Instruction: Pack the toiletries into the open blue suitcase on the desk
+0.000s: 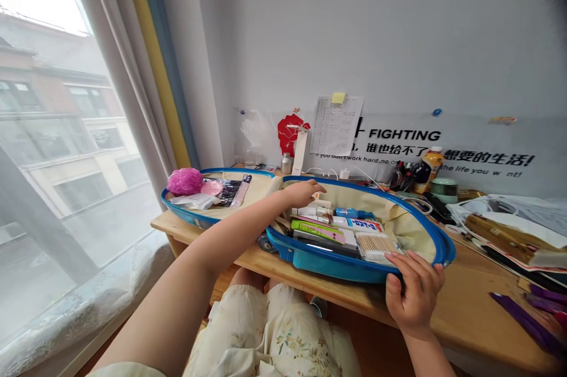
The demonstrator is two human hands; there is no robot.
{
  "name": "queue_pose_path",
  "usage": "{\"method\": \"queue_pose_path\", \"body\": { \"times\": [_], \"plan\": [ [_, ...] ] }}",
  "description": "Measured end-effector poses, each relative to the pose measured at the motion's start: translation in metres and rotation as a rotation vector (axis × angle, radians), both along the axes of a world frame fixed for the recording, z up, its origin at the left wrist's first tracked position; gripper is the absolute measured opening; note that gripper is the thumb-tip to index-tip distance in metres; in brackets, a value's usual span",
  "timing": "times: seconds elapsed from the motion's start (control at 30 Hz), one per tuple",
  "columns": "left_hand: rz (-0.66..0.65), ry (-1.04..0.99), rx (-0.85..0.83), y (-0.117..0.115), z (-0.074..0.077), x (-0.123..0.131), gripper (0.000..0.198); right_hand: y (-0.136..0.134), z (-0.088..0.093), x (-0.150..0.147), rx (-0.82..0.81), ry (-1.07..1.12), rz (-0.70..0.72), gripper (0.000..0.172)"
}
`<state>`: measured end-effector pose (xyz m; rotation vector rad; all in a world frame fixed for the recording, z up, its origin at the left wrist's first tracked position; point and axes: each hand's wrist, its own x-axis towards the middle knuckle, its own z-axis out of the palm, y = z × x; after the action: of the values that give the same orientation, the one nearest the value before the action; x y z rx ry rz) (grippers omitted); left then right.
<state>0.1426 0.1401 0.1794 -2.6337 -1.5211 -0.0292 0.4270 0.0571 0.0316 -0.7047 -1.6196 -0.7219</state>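
Observation:
A blue shell suitcase (336,267) with a cream lining lies open like a book on the wooden desk. My left hand (303,192) reaches over its right half, fingers stretched out above a small white and orange item; I see nothing clearly gripped. My right hand (414,285) holds the near right rim, fingers hooked over it and thumb outside. Beside those fingers lies a pack of cotton swabs (376,244). Near it are a green and pink box (316,230), a toothpaste tube (357,223) and a blue bottle (352,213).
In the suitcase's left half sit a pink bath puff (185,181), a pink round item (211,188) and a black packet (230,191). Behind stand a silver-capped jar (286,163) and an orange bottle (429,170). Cables, a brown pouch (505,235) and purple strips (525,318) occupy the right side.

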Motion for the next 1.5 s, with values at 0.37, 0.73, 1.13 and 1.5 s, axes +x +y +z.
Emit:
{"method": "queue_pose_path", "body": {
  "times": [0.37,0.73,1.13,1.5],
  "plan": [
    [0.796,-0.209,0.211,-0.064,-0.001,-0.19,0.038,0.003,-0.001,-0.001,0.018,-0.004,-0.017,0.027],
    [1.316,-0.248,0.256,-0.112,-0.008,-0.296,0.06,0.008,-0.012,0.005,-0.06,0.022,-0.055,0.033],
    [1.325,-0.514,0.331,-0.106,-0.004,-0.295,0.022,0.001,-0.003,0.0,-0.027,0.017,-0.013,0.028],
    [0.727,-1.253,0.186,-0.039,0.046,-0.148,0.013,0.001,-0.001,-0.001,-0.018,0.02,-0.018,0.027]
  ]
}}
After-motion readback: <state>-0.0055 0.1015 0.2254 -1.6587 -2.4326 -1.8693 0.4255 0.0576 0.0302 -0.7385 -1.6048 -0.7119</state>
